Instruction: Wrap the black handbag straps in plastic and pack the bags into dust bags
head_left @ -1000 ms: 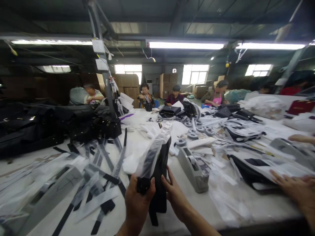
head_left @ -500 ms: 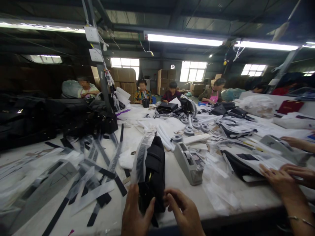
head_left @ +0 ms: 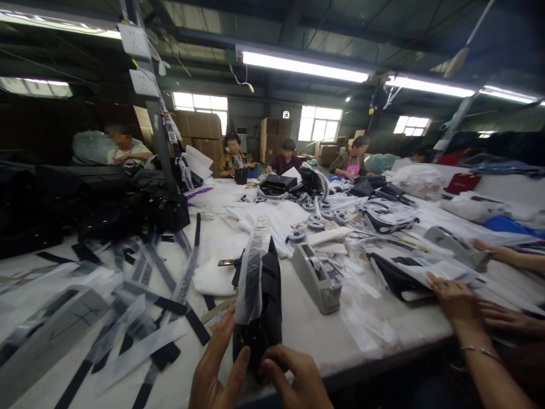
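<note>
A black bag (head_left: 270, 287) stands in front of me on the table, with a strap (head_left: 250, 284) wrapped in translucent film along its left side. My left hand (head_left: 219, 363) is at the bag's near left corner, its thumb across the near end and its fingers along the side. Curled at the near right corner is my right hand (head_left: 293, 369), thumb and fingertips closed on the bag's lower edge; the exact spot they pinch is hidden. A gold-coloured metal piece (head_left: 226, 262) sticks out to the left of the bag.
Grey tape dispensers stand right (head_left: 317, 281) and left (head_left: 51, 335) of me. Black strips and film sleeves (head_left: 140, 335) litter the left side, below piled black bags (head_left: 89, 204). At right, a co-worker's hand (head_left: 455, 301) rests on another black bag (head_left: 394, 275). Tape rolls (head_left: 315, 222) lie farther back.
My view has turned slightly right, shifting the scene left. My right hand has moved in against the bag's near end. The metal piece now protrudes farther left of the bag.
</note>
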{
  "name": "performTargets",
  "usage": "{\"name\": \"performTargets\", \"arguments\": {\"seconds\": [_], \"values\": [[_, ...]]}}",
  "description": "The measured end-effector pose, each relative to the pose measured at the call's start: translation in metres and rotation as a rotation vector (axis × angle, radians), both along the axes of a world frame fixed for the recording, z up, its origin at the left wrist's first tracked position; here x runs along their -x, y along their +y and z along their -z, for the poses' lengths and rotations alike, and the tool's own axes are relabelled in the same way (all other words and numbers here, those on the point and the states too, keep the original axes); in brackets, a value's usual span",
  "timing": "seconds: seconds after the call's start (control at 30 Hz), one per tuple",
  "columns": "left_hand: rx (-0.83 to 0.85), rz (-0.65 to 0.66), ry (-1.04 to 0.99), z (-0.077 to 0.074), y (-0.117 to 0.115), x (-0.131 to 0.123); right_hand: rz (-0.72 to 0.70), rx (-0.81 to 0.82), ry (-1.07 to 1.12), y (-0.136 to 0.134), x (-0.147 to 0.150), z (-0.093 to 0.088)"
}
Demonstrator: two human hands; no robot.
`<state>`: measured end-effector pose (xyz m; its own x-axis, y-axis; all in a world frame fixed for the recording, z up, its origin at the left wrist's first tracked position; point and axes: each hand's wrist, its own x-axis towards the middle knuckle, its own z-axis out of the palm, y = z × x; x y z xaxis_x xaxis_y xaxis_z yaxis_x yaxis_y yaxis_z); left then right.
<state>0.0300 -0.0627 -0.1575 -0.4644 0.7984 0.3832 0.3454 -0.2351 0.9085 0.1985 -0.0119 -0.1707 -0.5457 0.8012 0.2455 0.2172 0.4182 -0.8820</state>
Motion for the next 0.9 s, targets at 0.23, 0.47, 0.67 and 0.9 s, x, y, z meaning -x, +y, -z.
{"name": "performTargets", "arguments": {"seconds": [0.23, 0.47, 0.67, 0.9], "values": [[-0.084, 0.01, 0.399, -0.006, 0.018, 0.01, -0.009, -0.011, -0.003, -0.001, -0.005, 0.007], [-0.181, 0.032, 0.731, -0.022, 0.055, 0.001, -0.045, -0.089, 0.024, 0.015, -0.012, 0.017], [-0.128, 0.207, 0.553, -0.024, 0.046, 0.001, 0.027, -0.205, 0.026, 0.019, -0.018, 0.021], [-0.065, 0.286, 0.174, -0.016, 0.001, -0.012, 0.026, -0.055, 0.026, -0.002, -0.005, 0.008]]}}
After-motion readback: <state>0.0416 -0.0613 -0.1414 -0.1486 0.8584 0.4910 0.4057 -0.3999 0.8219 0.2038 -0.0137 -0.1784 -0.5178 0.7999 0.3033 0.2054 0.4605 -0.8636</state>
